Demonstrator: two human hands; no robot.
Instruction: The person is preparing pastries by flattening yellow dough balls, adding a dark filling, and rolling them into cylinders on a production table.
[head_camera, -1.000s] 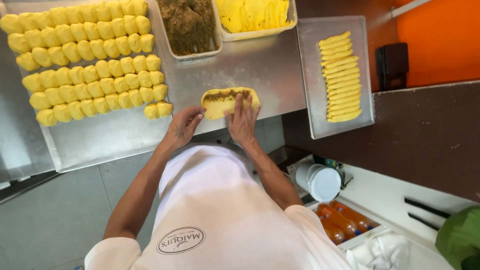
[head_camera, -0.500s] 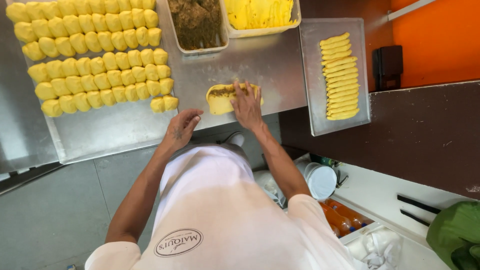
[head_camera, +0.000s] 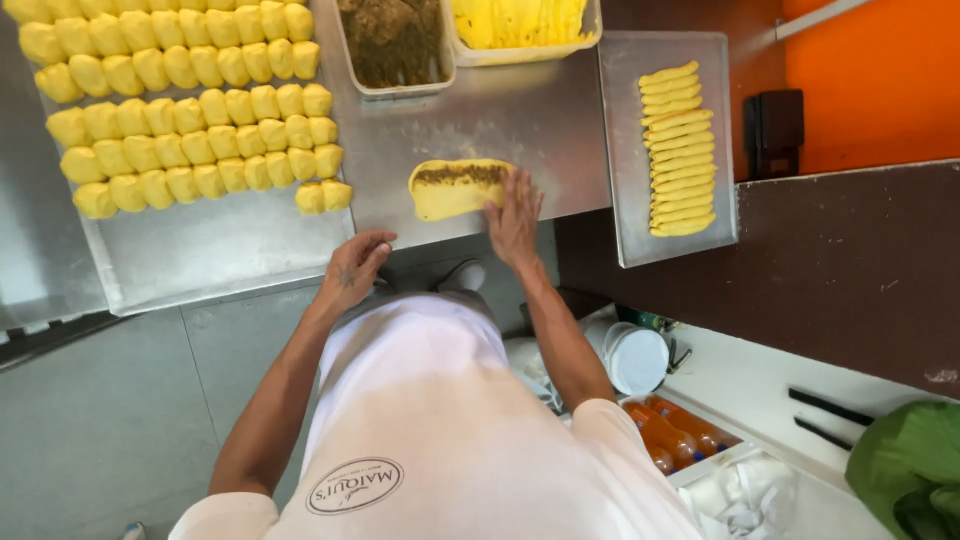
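A yellow dough piece (head_camera: 458, 187) with a strip of brown filling along its far edge is seen lying flat on the steel table (head_camera: 520, 120), pressed at its right end by the right hand (head_camera: 514, 218) with fingers spread open. The left hand (head_camera: 352, 270) is held loosely open and empty at the table edge. Many filled rolls (head_camera: 190, 105) are already lined up, so much appears done, while this piece is judged not yet rolled.

1. rows of folded yellow pastries (head_camera: 190, 110) on a large metal tray (head_camera: 210, 255).
2. tub of brown filling (head_camera: 392, 40).
3. small tray (head_camera: 625, 150) with yellow strips (head_camera: 675, 145).
4. white lidded container (head_camera: 638, 358).
5. orange bottles (head_camera: 670, 435).
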